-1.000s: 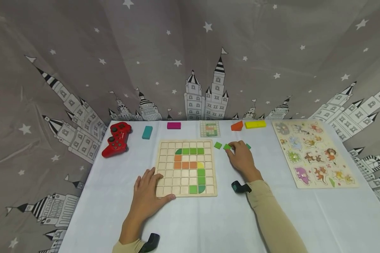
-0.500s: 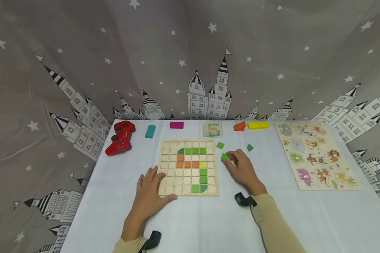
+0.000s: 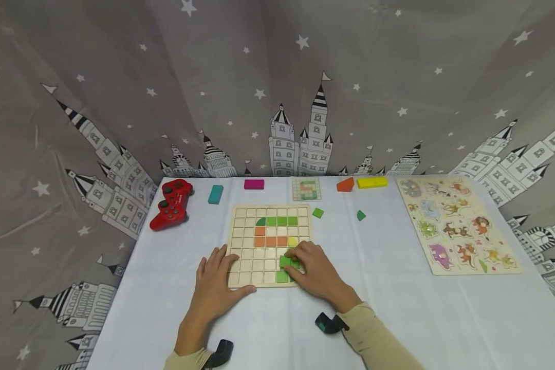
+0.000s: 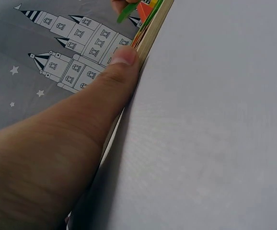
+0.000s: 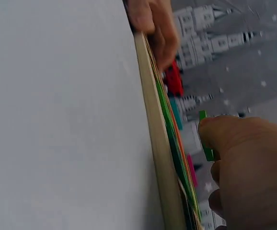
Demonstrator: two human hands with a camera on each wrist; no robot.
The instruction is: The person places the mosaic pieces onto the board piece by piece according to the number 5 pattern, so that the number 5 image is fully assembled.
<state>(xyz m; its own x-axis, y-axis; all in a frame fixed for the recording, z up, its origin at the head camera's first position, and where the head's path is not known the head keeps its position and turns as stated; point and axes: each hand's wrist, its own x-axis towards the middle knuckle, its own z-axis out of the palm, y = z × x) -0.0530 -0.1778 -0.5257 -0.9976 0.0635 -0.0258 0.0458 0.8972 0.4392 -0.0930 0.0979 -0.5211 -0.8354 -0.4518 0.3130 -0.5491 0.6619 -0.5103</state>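
Note:
A wooden grid board [image 3: 245, 236] lies mid-table with green, orange and yellow tiles set in its squares. My right hand [image 3: 312, 270] is over the board's lower right part and pinches a green square tile [image 3: 285, 261] between thumb and fingers; the same green tile [image 5: 205, 139] shows edge-on in the right wrist view. My left hand [image 3: 217, 282] lies flat on the board's lower left corner, thumb [image 4: 121, 60] against the board's edge [image 4: 150, 36]. Two loose green tiles [image 3: 317, 213] [image 3: 361, 215] lie right of the board.
A red game controller [image 3: 171, 204] sits at the far left. Teal [image 3: 215, 193], magenta [image 3: 254, 184], orange [image 3: 346, 184] and yellow [image 3: 372, 182] blocks and a small pattern card [image 3: 307, 188] line the back edge. An animal puzzle board [image 3: 458, 223] lies at the right. Star-and-castle cloth hangs behind.
My right hand has carried a green tile from the loose tiles right of the board down to the board's lower right squares. The left hand has stayed put.

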